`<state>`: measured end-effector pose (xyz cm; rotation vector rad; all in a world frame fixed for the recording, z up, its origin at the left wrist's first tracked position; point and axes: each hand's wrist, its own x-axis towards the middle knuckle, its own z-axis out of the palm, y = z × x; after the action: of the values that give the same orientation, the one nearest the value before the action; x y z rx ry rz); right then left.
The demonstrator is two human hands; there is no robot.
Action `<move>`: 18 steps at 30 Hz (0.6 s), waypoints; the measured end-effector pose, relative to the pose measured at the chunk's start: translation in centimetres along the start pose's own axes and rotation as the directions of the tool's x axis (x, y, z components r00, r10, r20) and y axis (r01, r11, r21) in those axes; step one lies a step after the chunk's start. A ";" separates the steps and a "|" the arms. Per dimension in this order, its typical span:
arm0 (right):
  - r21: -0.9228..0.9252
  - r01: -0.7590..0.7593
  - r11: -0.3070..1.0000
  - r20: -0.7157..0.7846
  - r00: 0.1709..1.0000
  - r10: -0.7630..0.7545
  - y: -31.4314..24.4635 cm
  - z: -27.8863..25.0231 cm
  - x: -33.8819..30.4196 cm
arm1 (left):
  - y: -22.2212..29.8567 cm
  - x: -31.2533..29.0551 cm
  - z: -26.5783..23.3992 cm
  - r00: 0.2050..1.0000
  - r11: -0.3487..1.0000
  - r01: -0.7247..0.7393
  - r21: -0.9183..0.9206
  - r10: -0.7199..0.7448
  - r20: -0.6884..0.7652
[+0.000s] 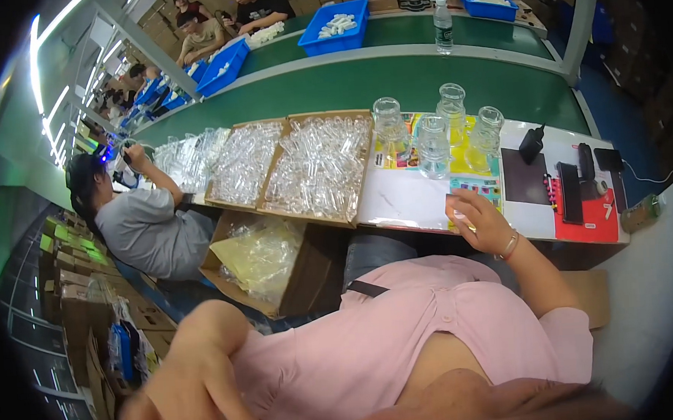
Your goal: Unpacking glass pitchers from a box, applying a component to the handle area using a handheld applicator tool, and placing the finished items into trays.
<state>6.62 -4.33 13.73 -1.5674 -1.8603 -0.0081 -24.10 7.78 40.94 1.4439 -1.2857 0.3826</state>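
Observation:
My left hand (190, 389) is raised close to the camera at the lower left, fingers stretched and apart, with nothing seen in it; its fingertips are blurred or cut off. At the table's front edge, my right hand (483, 221) has its fingers closed around something small and brownish that I cannot make out. Just beyond it, several clear waisted glass vessels (434, 148) stand upright on colourful printed sheets. A bare white stretch of tabletop (397, 199) lies to the left of my right hand. Neither hand touches the glass vessels.
Shallow cardboard boxes (370, 166) full of clear glass tubes stand on the left, above an open carton (298, 277) with plastic bags. A black case (570, 190) and a small black bottle (532, 145) lie right. A co-worker (151, 227) sits left. Blue trays (335, 46) stand beyond the green conveyor (292, 90).

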 end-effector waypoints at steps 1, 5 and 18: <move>0.006 0.020 1.000 -0.008 1.000 -0.020 0.0 0.7 0.9 | 1.4 -0.4 1.3 0.986 0.985 0.148 -0.086 -0.140 0.093; 0.070 -0.140 0.988 -0.247 0.957 0.153 0.7 2.7 1.9 | -1.9 -5.8 -1.6 0.958 0.969 0.245 -0.015 -0.240 0.157; 0.439 -0.565 0.699 -0.290 0.647 0.705 7.0 9.2 3.8 | -24.4 -19.5 -19.8 0.441 0.113 0.888 0.445 -0.479 -0.759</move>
<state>8.05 4.79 5.75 -1.7391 -0.8209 0.2276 -2.48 29.11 19.87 2.4178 0.2724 0.6243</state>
